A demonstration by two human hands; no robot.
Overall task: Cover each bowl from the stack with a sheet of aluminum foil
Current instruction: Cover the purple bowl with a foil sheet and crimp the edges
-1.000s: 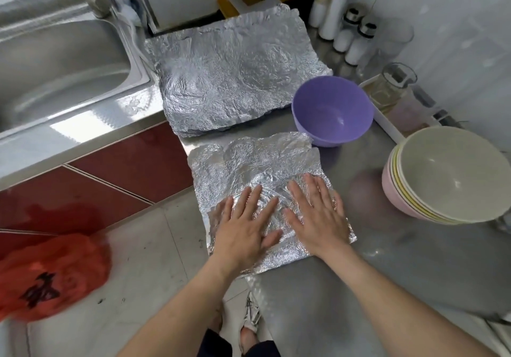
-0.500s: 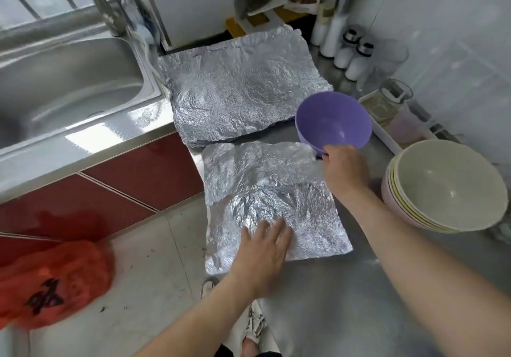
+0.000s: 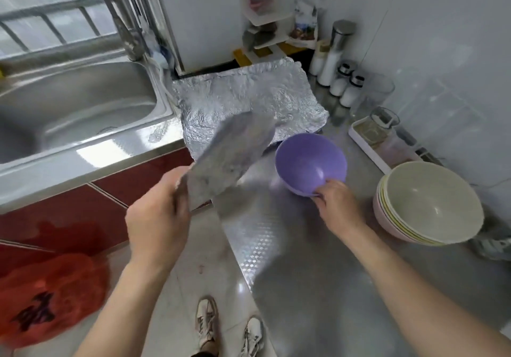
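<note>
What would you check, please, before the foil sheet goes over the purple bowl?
1. The left hand grips the foil sheet: ok.
2. The right hand holds the purple bowl by its rim: ok.
3. Bowl empty: ok.
4. Sheet above the bowl: not ok, it hangs to the bowl's left.
5. Sheet wide enough for the rim: cannot tell, blurred.
6. The stack of bowls stands apart from the purple bowl: ok.

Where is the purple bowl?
In the head view the purple bowl is right of centre, gripped at its near rim by the right hand, between the foil pile and the stacked bowls.
</note>
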